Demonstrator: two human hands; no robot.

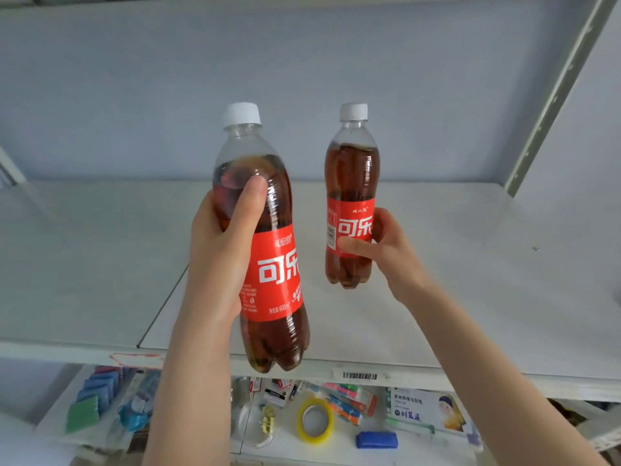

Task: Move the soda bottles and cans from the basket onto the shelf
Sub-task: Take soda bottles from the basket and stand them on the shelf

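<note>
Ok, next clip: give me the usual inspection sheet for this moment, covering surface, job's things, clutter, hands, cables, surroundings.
Surface: white shelf board, bare apart from a small dark speck at right; a barcode sticker on its front edge.
Job's things: two cola bottles with white caps and red labels. Left bottle is held at the shelf's front edge, tilted slightly; right bottle is upright further in, whether its base touches the board cannot be told. No basket or cans in view.
Clutter: none on this shelf.
Hands: left hand wraps the left bottle; right hand grips the right bottle at its label.
Cables: nothing seen.
Surroundings: lower shelf holds a yellow tape roll, sponges, stationery packs.
</note>
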